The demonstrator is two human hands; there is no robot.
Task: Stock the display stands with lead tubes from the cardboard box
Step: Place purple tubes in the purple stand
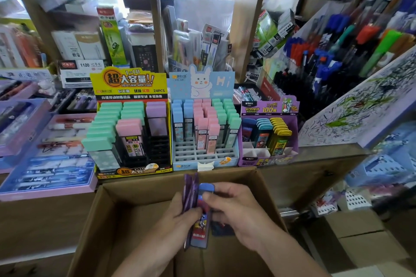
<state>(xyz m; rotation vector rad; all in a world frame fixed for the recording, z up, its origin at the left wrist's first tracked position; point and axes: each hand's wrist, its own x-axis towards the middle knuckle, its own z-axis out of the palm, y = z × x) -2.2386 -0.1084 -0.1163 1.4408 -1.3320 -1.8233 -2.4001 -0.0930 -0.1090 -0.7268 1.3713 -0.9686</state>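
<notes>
Over the open cardboard box [135, 213] my left hand [177, 220] holds a purple pack [190, 191] upright. My right hand [236, 209] pinches a blue-capped lead tube [201, 220] with a cartoon print beside that pack. Behind the box stand three display stands: a yellow and black stand [131, 87] with green, pink and purple tubes, a light blue bunny stand [202, 159] with pastel tubes and several free slots in front, and a purple stand [269, 108] with blue, teal and yellow tubes.
Purple trays of pens [45, 177] lie on the left counter. A slanted rack of pens [337, 51] and a scribbled test board [360, 110] stand on the right. Shelves of boxed stationery fill the back. More cardboard boxes [360, 243] sit low right.
</notes>
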